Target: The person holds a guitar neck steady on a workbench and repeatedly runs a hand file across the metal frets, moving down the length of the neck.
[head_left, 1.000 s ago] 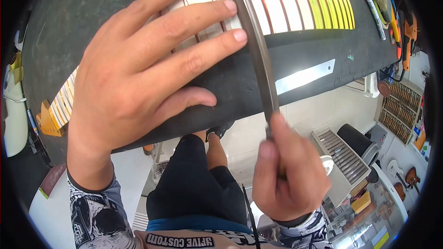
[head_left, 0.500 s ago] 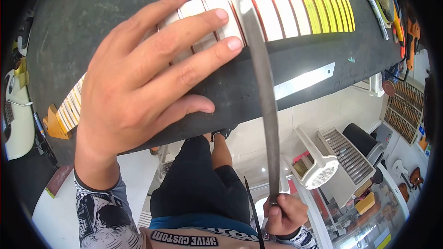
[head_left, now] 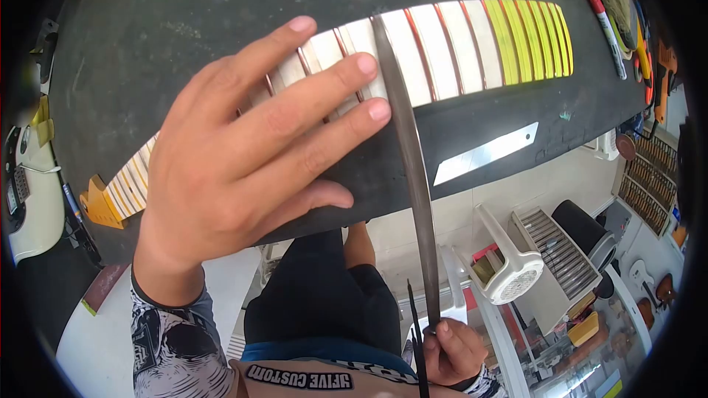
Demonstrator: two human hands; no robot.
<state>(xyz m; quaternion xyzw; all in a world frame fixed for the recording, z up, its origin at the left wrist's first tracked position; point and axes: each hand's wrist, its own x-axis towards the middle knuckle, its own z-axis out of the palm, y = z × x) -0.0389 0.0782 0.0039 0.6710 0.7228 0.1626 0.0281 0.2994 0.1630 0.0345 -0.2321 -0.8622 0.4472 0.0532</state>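
- Bare hands, two: left hand (head_left: 225, 173), right hand (head_left: 456, 354)
- Long grey metal file (head_left: 414, 177), one
- Guitar neck (head_left: 448, 51) faced with white and yellow strips, one
- Flat silver metal plate (head_left: 487, 153), one
- Red-capped white marker (head_left: 605, 28), one

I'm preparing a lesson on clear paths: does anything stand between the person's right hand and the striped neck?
Only the long metal tool in the right hand, its far end over the striped neck. The flat metal strip lies beside that line, not in it.

The file (head_left: 418, 177) bars the way between left hand (head_left: 221, 162) and metal strip (head_left: 487, 153).
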